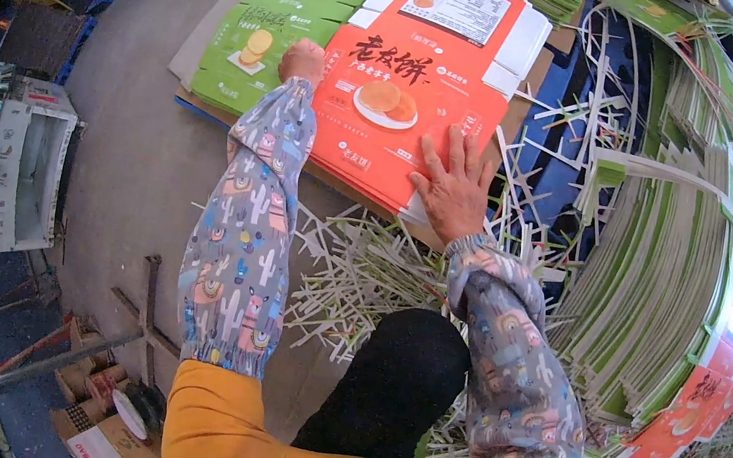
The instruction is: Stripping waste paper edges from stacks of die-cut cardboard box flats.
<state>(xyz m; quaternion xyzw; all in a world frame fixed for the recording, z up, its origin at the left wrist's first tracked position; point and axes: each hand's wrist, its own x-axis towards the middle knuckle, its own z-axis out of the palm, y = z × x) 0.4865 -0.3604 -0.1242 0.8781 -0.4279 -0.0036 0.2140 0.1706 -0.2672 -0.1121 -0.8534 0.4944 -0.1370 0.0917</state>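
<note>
one red carton (451,63) lies flat at 12 o'clock under your right hand (459,184), which is spread wide on it; your left hand (304,62) is curled at the carton's left edge, beside the flat green carton (273,28) at 11 o'clock, so i cannot tell whether it grips anything. at 7 o'clock, what the cardboard boxes (130,447) hold is hard to make out; at 9 o'clock, a white case (7,174) shows its open side. glare washes out part of the stack (649,287) at 3 o'clock.
</note>
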